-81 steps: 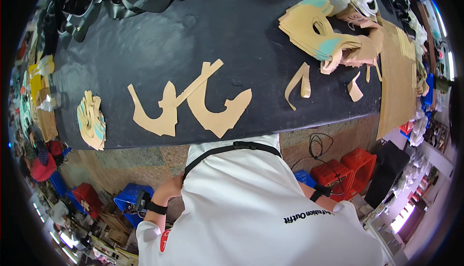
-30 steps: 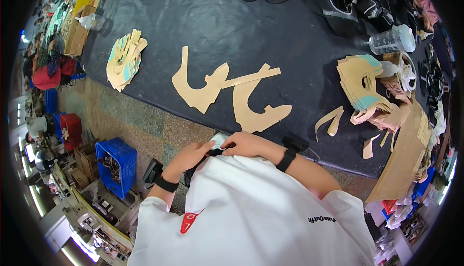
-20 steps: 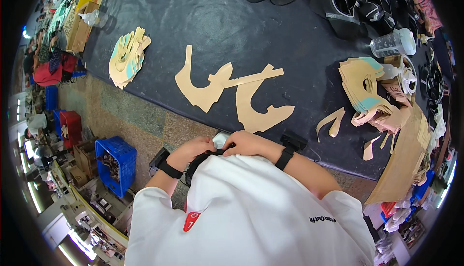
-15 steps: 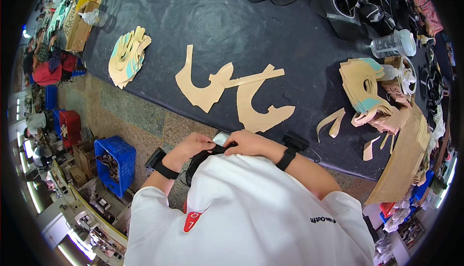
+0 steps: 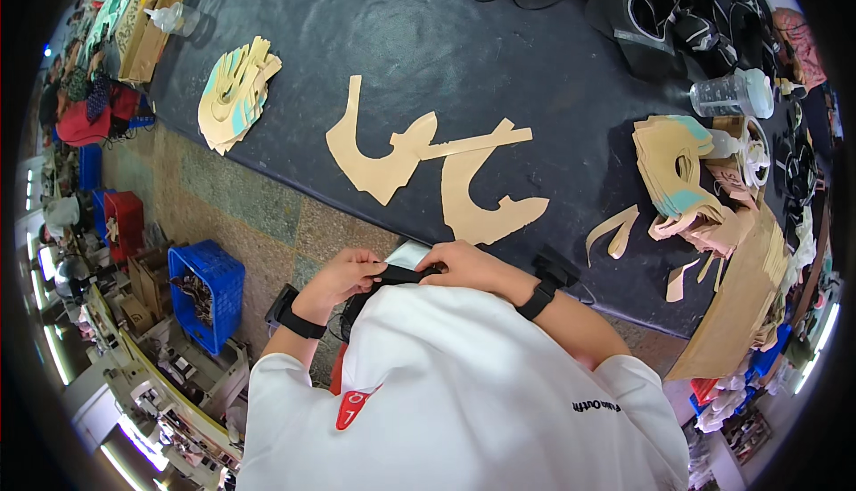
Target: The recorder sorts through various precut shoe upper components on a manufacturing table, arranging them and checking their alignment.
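Since the frame half a second back, little has shifted: both hands stay together at the chest, and the view has only tilted a touch. The left hand (image 5: 343, 275) pinches the left end of a black strap (image 5: 399, 274), fingers curled over it, and the right hand (image 5: 471, 265) closes on the strap's right end, knuckles up. The strap lies across the top of the white shirt (image 5: 464, 384), just below the near edge of the table (image 5: 428, 27) and touching a small pale object (image 5: 408, 253) (what it is I cannot tell) that peeks out above it. Each wrist wears a black band.

On the dark tabletop, directly beyond the hands, two tan cut pieces (image 5: 437, 174) lie flat and overlap at one long arm. Farther left, near the table's edge, sits a stack of tan and teal pieces (image 5: 234, 94). To the right, a second stack (image 5: 682, 174) rests beside a clear plastic bottle (image 5: 733, 94) lying on its side, with two curved tan scraps (image 5: 615, 232) near the front edge. Black shoe parts (image 5: 660, 0) crowd the far right corner.

Down on the floor to the left stands a blue crate (image 5: 205, 290), with a red crate (image 5: 125, 223) well beyond it.
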Tool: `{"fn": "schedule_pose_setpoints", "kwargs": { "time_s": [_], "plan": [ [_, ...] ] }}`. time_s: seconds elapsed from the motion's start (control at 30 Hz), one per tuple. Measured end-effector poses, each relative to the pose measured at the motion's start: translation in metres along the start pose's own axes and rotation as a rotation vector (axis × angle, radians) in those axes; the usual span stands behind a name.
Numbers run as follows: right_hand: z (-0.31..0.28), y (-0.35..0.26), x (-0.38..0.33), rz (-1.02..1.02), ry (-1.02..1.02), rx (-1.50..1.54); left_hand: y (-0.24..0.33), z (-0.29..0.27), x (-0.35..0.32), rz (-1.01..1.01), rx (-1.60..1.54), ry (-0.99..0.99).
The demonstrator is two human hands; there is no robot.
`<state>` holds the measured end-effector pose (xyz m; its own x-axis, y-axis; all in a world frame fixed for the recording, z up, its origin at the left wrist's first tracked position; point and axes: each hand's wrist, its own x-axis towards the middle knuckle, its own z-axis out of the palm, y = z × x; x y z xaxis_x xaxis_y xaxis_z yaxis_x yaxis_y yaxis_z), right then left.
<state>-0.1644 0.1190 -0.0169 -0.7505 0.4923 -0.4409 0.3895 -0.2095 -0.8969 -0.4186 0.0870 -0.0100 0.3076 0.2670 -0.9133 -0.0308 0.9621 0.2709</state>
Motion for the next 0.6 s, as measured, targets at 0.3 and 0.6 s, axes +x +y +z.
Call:
{"fn": "schedule_pose_setpoints", "kwargs": {
  "time_s": [0.3,0.6],
  "plan": [
    [-0.013,0.012,-0.025,-0.007,-0.008,-0.05,0.001,-0.015,-0.004,-0.041,-0.126,0.02],
    [-0.009,0.022,-0.076,-0.051,0.192,0.088,-0.018,-0.031,0.01,0.293,0.684,0.059]
  ]
}}
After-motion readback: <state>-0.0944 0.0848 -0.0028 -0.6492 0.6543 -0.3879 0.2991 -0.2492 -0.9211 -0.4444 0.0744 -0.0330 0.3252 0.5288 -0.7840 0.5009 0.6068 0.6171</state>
